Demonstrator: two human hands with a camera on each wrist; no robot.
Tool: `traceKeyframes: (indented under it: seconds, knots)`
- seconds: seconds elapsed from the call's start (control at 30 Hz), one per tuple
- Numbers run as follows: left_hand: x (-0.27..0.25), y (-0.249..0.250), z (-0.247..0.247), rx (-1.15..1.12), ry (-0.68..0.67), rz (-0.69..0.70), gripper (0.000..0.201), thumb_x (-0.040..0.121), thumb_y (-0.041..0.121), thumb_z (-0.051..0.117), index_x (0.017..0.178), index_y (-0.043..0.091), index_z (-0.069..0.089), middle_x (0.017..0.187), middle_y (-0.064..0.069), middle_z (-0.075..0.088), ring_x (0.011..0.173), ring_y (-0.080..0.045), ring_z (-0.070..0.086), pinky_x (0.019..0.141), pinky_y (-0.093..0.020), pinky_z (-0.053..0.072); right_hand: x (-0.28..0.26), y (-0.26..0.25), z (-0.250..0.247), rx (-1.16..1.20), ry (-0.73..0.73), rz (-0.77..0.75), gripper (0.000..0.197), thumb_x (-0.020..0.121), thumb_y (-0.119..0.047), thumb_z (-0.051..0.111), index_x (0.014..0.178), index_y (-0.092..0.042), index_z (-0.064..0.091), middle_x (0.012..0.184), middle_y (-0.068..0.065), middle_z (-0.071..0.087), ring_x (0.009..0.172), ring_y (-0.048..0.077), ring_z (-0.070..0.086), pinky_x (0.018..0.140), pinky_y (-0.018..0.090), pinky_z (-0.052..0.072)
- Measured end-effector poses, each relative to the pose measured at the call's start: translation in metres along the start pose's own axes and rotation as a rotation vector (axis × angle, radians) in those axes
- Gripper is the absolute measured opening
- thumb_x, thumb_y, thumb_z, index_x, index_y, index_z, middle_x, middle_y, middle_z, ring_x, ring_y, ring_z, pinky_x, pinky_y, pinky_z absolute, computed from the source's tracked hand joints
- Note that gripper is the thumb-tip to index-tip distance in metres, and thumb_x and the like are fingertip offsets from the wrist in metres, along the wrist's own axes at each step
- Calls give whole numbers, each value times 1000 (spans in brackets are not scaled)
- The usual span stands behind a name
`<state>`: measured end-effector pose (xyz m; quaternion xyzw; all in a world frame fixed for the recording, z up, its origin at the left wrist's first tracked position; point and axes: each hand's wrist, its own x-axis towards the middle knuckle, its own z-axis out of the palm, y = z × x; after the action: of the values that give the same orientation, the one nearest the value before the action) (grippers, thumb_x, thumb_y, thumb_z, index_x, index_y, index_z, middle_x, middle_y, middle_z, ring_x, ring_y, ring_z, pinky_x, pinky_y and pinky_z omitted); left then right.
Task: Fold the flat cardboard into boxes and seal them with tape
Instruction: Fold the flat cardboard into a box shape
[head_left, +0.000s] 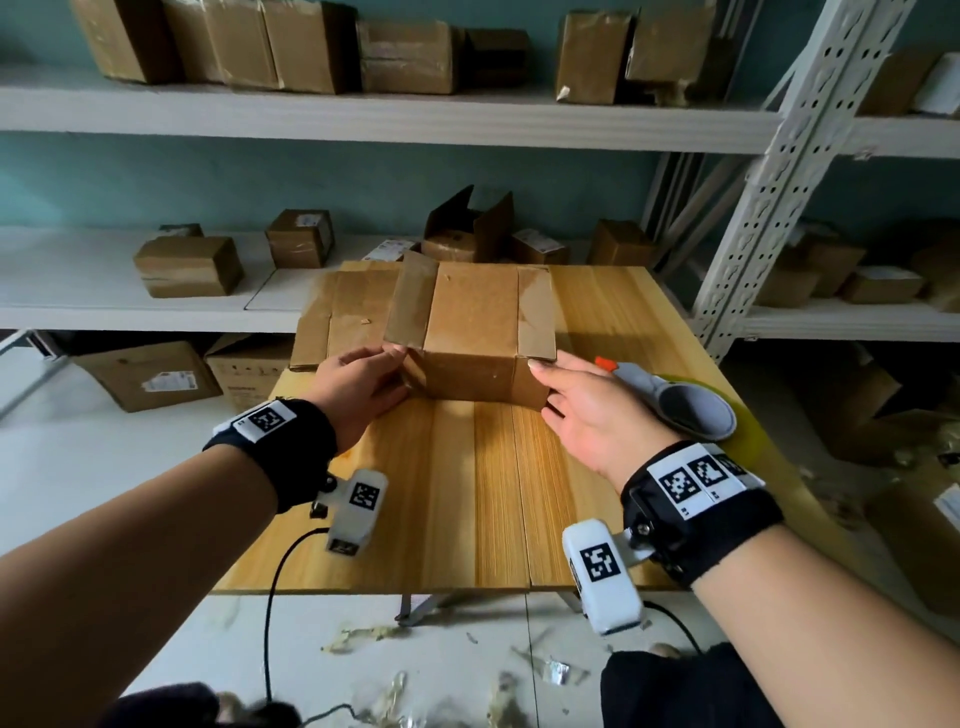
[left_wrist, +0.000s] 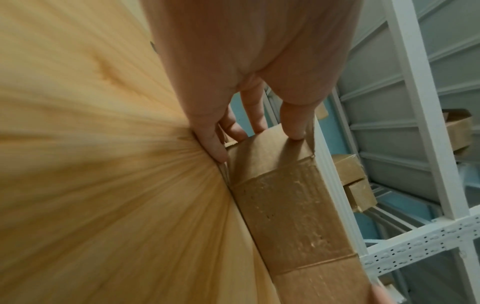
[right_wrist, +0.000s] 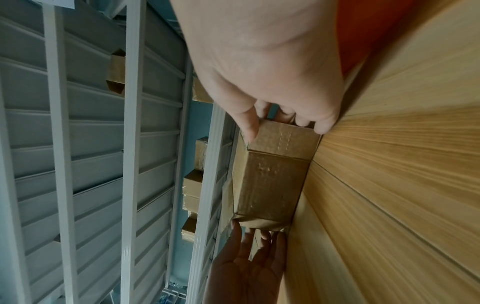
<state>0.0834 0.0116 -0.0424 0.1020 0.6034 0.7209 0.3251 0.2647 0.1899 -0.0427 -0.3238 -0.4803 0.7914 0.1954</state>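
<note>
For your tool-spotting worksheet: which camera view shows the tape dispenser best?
The head view: the tape dispenser lies on the table beside the right hand. The right wrist view catches only an orange blur; the left wrist view shows none of it.

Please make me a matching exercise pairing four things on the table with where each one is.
Things:
1. box
2. flat cardboard
3. tape dispenser
4. left hand

Places:
A. lying at the table's right edge, behind the right hand
B. standing mid-table between both hands
C. lying flat at the far left of the table, behind the box
D. on the box's left end

Pairs: 1-B, 2-C, 3-A, 4-D
</note>
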Motion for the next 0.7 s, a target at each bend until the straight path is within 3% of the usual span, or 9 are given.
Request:
traceKeyframes:
  seconds: [0.07, 0.17, 0.27, 0.43, 0.53, 0.6, 0.7]
  knots:
    - [0, 1, 2, 17, 9, -1, 10, 103, 11, 63, 110, 8, 70, 112, -16, 69, 119, -29, 66, 104, -40, 56, 0, -1, 1, 7, 20, -2, 37, 97, -6, 74, 127, -27, 66, 144, 6, 62, 141, 16, 41, 128, 43, 27]
    - [1, 4, 4, 39, 37, -11, 19, 102, 13, 66, 119, 5, 69, 125, -19, 68, 125, -30, 65, 105, -42, 56, 2, -1, -1, 12, 33, 0, 39, 96, -8, 75, 130, -24, 63, 150, 11, 57, 151, 27, 39, 126, 43, 31]
    - [4, 3, 4, 32, 41, -25, 12, 101, 15, 68, 111, 10, 70, 120, -16, 69, 121, -29, 67, 105, -43, 56, 5, -1, -4, 7, 31, 1, 48, 96, -9, 76, 140, -19, 59, 155, 13, 53, 152, 30, 39, 126, 44, 32]
    - [6, 1, 6, 58, 25, -12, 21, 102, 20, 67, 117, 6, 68, 115, -15, 68, 112, -26, 68, 100, -38, 58, 18, 3, -9, -83, 45, -25, 58, 94, -15, 80, 147, -19, 57, 155, 14, 53, 152, 29, 40, 125, 41, 34]
    - [8, 1, 7, 110, 37, -7, 35, 100, 27, 69, 125, 2, 66, 116, -13, 67, 109, -23, 67, 91, -32, 61, 28, 5, -9, -121, 59, -11, 57, 91, -23, 84, 143, -24, 61, 153, 9, 55, 148, 25, 43, 118, 35, 39]
    - [10, 1, 8, 133, 50, -7, 39, 100, 30, 70, 126, 2, 66, 119, -13, 66, 110, -22, 67, 89, -30, 61, 32, 6, -7, -128, 71, 22, 47, 89, -29, 86, 130, -34, 64, 152, 7, 55, 145, 23, 46, 112, 33, 40]
    - [13, 0, 7, 164, 62, -9, 41, 98, 34, 70, 125, 3, 66, 121, -13, 65, 112, -21, 66, 90, -31, 61, 38, 7, -7, -102, 105, 82, 26, 89, -34, 84, 106, -42, 65, 129, -3, 64, 139, 20, 50, 113, 33, 40]
